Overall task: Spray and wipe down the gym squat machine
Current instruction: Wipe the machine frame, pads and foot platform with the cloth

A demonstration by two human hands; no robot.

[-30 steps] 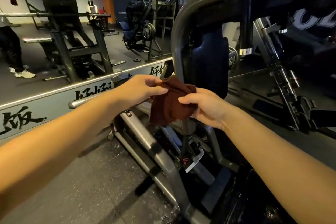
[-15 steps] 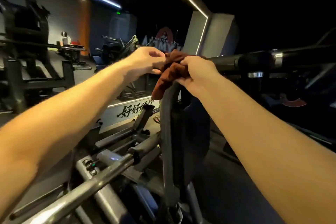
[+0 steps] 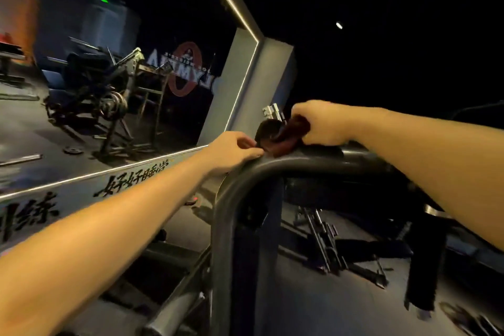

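Observation:
The squat machine's dark grey curved frame tube (image 3: 245,177) bends from upright to horizontal in the middle of the head view, with a black pad (image 3: 245,267) under it. A dark red cloth (image 3: 286,136) lies bunched on top of the bend. My right hand (image 3: 321,123) grips the cloth from above and presses it on the tube. My left hand (image 3: 234,147) pinches the cloth's left edge with thumb and fingers, just left of the bend. The image is slightly blurred.
A raised platform with black painted characters on its side (image 3: 131,180) runs along the left, edged by a light strip. Another plate-loaded machine (image 3: 103,95) stands on it. Lower machine bars (image 3: 174,308) and linkage (image 3: 327,237) sit below. A grey pillar (image 3: 245,84) rises behind.
The cloth and both hands rose from the machine's lower frame to the top of the curved tube, and my right hand has since carried it rightward over the bend; the view tilted up.

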